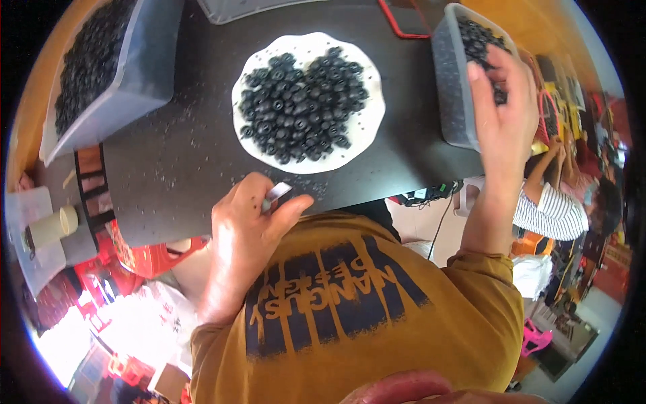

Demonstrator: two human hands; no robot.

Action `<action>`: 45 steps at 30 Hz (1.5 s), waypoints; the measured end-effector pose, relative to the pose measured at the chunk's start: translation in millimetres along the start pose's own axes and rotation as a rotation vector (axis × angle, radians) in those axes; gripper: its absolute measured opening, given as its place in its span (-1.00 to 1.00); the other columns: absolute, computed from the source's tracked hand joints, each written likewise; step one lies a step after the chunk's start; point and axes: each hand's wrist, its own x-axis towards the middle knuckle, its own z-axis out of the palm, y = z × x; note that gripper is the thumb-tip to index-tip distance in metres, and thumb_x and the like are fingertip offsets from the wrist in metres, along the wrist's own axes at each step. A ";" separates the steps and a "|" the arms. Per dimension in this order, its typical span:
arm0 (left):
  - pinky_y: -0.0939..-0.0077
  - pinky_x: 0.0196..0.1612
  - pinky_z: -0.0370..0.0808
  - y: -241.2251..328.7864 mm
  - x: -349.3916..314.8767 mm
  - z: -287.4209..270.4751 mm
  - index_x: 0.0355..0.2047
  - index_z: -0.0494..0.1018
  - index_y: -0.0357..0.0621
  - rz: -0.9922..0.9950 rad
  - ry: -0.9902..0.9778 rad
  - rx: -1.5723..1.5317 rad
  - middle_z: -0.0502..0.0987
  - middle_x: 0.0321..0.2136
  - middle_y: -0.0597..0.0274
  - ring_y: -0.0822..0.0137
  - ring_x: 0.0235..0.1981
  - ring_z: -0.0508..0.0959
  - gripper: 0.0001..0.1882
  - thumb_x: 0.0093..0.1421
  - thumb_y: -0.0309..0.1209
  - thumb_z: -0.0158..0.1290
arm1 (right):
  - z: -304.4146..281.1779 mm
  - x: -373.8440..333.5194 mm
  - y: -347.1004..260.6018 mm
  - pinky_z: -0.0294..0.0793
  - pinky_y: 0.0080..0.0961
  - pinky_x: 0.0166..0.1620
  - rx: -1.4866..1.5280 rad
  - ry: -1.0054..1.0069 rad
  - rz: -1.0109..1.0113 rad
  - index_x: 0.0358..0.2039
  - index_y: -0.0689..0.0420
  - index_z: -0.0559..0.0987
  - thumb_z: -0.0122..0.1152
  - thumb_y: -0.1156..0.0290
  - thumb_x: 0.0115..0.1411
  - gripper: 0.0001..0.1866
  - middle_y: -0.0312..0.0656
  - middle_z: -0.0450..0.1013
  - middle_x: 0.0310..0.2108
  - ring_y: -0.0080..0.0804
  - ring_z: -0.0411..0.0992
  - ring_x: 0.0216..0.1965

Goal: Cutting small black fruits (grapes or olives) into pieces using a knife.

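Note:
My left hand [243, 219] is closed at the table's near edge, below a white scalloped plate [371, 124]. A small silvery flat-ended tool [278, 192] sticks out between thumb and fingers; its kind is unclear. On the plate lie heaped black, bead-like round pieces [289, 114], several showing holes. My right hand [506, 101] reaches into a clear plastic bin [452, 87] on the right, which holds similar black pieces [479, 35]. Its thumb and fingers are curved but apart, with black pieces visible between them. Whether the fingertips touch any is hidden.
A larger clear bin [145, 74] full of black pieces stands at the left. Black crumbs dot the dark table [202, 182]. A red-edged phone [406, 19] and a grey tray [249, 8] lie at the far side. Another person in a striped shirt [548, 212] sits at the right.

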 end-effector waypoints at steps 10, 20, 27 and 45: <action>0.46 -0.66 0.33 -6.4 -7.7 4.4 -0.63 0.29 -0.22 0.016 0.015 0.068 0.37 -0.73 0.13 0.23 -0.74 0.41 -0.63 -0.13 -0.28 0.26 | 110.1 6.0 -41.2 0.36 -0.30 -0.26 0.274 -0.218 -0.367 -0.39 0.18 0.49 0.07 0.49 0.02 -0.88 -0.13 0.38 -0.40 -0.14 0.37 -0.34; 0.42 -0.64 0.34 -13.9 -6.8 -3.3 -0.63 0.29 -0.22 0.060 -0.018 0.055 0.39 -0.70 0.13 0.20 -0.70 0.42 -0.64 -0.09 -0.25 0.22 | 134.9 16.7 -52.8 0.37 -0.34 -0.25 0.274 -0.589 -0.252 -0.41 0.18 0.51 0.09 0.46 -0.03 -0.86 -0.10 0.38 -0.39 -0.15 0.39 -0.34; 0.40 -0.62 0.34 -18.5 -8.4 -9.7 -0.63 0.30 -0.21 0.024 -0.025 0.039 0.40 -0.70 0.14 0.18 -0.69 0.42 -0.65 -0.05 -0.23 0.19 | 139.5 16.0 -60.7 0.38 -0.34 -0.28 0.246 -0.613 -0.184 -0.40 0.18 0.50 0.12 0.44 -0.09 -0.82 -0.11 0.43 -0.41 -0.17 0.42 -0.36; 0.51 -0.63 0.30 1.8 8.8 -31.1 -0.61 0.31 -0.23 0.053 0.047 -0.188 0.33 -0.73 0.13 0.32 -0.73 0.29 -0.64 -0.08 -0.26 0.24 | 69.6 -19.0 -109.3 0.13 -0.74 -0.59 2.044 -0.899 0.517 -0.19 0.27 0.35 -0.01 0.38 0.09 -0.70 -0.19 0.25 -0.36 -0.70 0.12 -0.67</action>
